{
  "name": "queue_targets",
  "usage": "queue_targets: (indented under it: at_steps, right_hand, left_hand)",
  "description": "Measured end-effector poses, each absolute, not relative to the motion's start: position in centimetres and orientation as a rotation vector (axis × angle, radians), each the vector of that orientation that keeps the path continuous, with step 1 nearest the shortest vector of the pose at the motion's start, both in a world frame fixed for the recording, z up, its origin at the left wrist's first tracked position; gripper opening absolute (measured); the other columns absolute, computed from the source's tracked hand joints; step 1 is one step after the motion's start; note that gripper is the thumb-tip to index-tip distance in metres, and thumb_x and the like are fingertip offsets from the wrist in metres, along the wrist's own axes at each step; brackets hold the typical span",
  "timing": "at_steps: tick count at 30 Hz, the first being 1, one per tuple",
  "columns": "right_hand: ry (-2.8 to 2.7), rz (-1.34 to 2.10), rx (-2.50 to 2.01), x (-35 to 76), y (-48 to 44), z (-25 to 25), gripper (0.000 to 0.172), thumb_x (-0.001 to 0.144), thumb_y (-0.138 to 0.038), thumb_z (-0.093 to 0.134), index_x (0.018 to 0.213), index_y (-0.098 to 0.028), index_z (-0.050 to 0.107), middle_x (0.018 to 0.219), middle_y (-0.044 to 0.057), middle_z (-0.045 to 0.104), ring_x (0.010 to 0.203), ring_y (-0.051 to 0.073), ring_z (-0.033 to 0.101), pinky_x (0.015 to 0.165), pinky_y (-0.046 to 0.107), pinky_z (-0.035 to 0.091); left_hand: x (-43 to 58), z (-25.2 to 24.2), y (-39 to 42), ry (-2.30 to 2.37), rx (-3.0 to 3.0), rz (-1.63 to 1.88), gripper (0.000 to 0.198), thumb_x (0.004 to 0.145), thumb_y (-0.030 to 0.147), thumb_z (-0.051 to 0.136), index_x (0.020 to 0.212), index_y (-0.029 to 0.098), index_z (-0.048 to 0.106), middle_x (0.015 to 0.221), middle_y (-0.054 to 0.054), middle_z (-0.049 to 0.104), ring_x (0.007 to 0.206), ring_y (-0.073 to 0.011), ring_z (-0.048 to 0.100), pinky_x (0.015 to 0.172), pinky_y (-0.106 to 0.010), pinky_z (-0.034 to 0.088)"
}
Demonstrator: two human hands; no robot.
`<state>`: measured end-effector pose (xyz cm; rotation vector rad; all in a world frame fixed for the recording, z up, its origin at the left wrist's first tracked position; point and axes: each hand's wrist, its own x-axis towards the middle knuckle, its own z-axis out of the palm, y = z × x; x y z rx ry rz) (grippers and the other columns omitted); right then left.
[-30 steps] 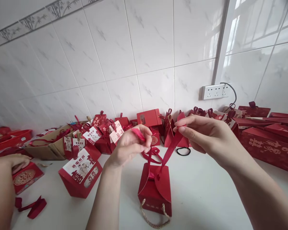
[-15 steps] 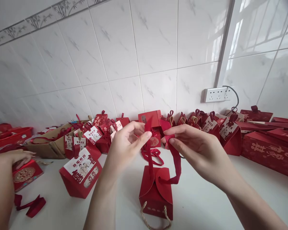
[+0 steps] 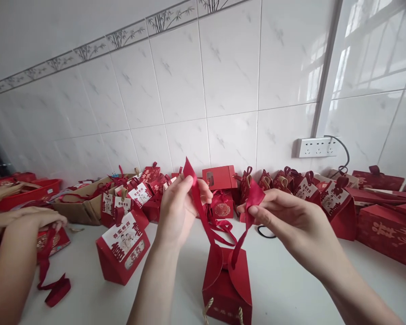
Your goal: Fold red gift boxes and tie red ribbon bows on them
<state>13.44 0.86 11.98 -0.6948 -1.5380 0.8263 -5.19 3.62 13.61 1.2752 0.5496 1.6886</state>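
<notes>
A small red box (image 3: 227, 284) with curved top flaps and rope handles stands on the white table in front of me. A dark red ribbon (image 3: 203, 212) rises from its top in two strands. My left hand (image 3: 183, 203) pinches the left strand near its pointed end, between thumb and fingers. The right strand's end is pinched by my right hand (image 3: 274, 214), its tip folded over the fingers. Both hands are above the box, apart from each other.
Left of the box stands a printed red box (image 3: 123, 246). Another person's hands (image 3: 50, 221) hold a ribbon at a red box at far left. A brown carton (image 3: 77, 210), a red basket (image 3: 30, 194) and several red boxes (image 3: 389, 232) line the wall. A black ring (image 3: 265, 232) lies behind.
My hands have moved slightly apart with the ribbon ends, and the strands now run straighter. The view has shifted. A ribbon now shows under the other person's hand.
</notes>
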Motion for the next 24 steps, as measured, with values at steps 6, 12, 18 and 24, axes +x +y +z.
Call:
queue_targets:
  at_steps: [6, 12, 18, 24]
  right_hand:
    - [-1.480, 0.774, -0.679, 13.6, 0.3, 11.8, 0.015, 0.075, -0.037, 0.076, 0.074, -0.024, 0.068, 0.072, 0.002, 0.072, 0.068, 0.018, 0.069, 0.060, 0.025, 0.059]
    - [-1.526, 0.649, -0.756, 13.1, -0.1, 11.5, 0.010, 0.080, -0.035, 0.071, 0.079, -0.025, 0.070, 0.075, 0.002, 0.070, 0.066, 0.018, 0.067, 0.057, 0.029, 0.057]
    - [-1.557, 0.637, -0.781, 12.3, -0.4, 11.3, 0.009, 0.080, -0.034, 0.071, 0.077, -0.026, 0.068, 0.075, 0.002, 0.068, 0.064, 0.019, 0.065, 0.055, 0.032, 0.056]
    - [-1.508, 0.656, -0.778, 11.6, 0.3, 11.4, 0.011, 0.080, -0.034, 0.071, 0.074, -0.025, 0.066, 0.074, 0.002, 0.068, 0.067, 0.019, 0.066, 0.058, 0.031, 0.056]
  left_hand:
    - [-5.2, 13.8, 2.8, 0.600, 1.467, 1.622, 0.012, 0.083, 0.027, 0.057, 0.077, 0.017, 0.057, 0.076, -0.003, 0.068, 0.066, -0.0147, 0.065, 0.064, -0.030, 0.053]
    - [-5.4, 13.8, 2.3, 0.577, 1.487, 1.585, 0.019, 0.079, 0.024, 0.056, 0.061, 0.018, 0.052, 0.061, 0.003, 0.056, 0.057, -0.0099, 0.056, 0.056, -0.024, 0.047]
    - [-6.2, 13.9, 2.5, 0.586, 1.434, 1.636, 0.019, 0.080, 0.026, 0.063, 0.066, 0.018, 0.055, 0.064, 0.003, 0.056, 0.054, -0.0086, 0.056, 0.055, -0.024, 0.047]
    - [-6.4, 13.8, 2.9, 0.643, 1.432, 1.753, 0.021, 0.073, 0.031, 0.075, 0.077, 0.020, 0.057, 0.066, 0.003, 0.062, 0.056, -0.0109, 0.060, 0.054, -0.023, 0.047]
